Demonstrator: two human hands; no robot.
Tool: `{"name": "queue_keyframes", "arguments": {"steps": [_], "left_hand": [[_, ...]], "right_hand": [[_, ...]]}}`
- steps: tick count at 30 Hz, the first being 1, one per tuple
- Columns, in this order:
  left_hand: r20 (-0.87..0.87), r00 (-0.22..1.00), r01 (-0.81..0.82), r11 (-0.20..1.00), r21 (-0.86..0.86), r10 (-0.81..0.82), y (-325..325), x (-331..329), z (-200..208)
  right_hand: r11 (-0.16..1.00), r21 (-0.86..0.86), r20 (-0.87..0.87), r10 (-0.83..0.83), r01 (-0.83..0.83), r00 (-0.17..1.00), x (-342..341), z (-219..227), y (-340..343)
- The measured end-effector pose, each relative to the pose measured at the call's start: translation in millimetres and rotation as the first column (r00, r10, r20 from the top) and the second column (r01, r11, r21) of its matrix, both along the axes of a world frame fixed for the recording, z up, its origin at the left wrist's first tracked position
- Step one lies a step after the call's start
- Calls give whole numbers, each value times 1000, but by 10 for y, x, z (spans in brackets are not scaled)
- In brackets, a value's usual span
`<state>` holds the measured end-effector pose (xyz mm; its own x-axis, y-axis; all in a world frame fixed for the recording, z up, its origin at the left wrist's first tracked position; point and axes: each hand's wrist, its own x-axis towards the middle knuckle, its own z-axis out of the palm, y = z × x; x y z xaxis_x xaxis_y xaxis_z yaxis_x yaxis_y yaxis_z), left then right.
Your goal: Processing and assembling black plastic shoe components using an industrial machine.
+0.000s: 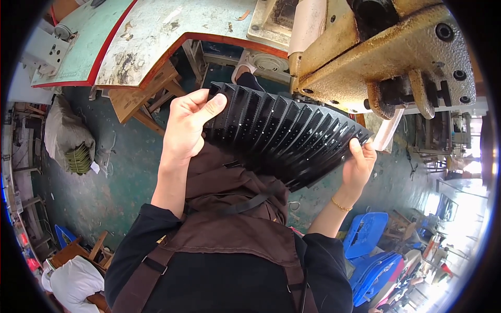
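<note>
Between my hands is a fanned row of glossy black strips (282,130), overlapping like pleats and dotted with small holes. I cannot tell what they are part of. My left hand (190,120) pinches the upper left end, thumb on top. At the other end, my right hand (360,160) grips the edge between thumb and fingers. The row is tilted, with its right end lower, in front of a worn cream machine (365,62). Part of its far edge passes close under the machine's head.
A worn worktable (151,41) with a red edge stands ahead on the left, a wooden stool (141,94) below it. A pale sack (65,128) sits on the green floor at left. Blue plastic chairs (368,235) stand at lower right. A foot pedal (269,61) lies under the machine.
</note>
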<state>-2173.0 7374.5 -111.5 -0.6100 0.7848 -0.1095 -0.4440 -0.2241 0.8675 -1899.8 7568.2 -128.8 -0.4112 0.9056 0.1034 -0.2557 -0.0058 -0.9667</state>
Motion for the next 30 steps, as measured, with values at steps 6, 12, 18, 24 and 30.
{"name": "queue_keyframes", "arguments": {"steps": [6,12,18,24,30], "left_hand": [[-71,996,-52,998,21,53,-24,-84,0],[-109,992,-64,998,2,64,-69,-142,-34],[-51,997,-61,998,-27,60,-120,-148,30],[-46,995,-95,995,-40,94,-215,-230,12],[-71,988,-139,989,-46,136,-303,-299,2]], "right_hand": [[1000,-25,-5,0,0,1000,-89,-108,-37],[997,-71,-2,-28,28,1000,-163,-110,-97],[995,-96,16,41,-40,999,-92,-69,-82],[991,-125,-36,36,-41,999,-288,17,-201],[988,-144,-15,45,-47,999,-404,20,-255]]}}
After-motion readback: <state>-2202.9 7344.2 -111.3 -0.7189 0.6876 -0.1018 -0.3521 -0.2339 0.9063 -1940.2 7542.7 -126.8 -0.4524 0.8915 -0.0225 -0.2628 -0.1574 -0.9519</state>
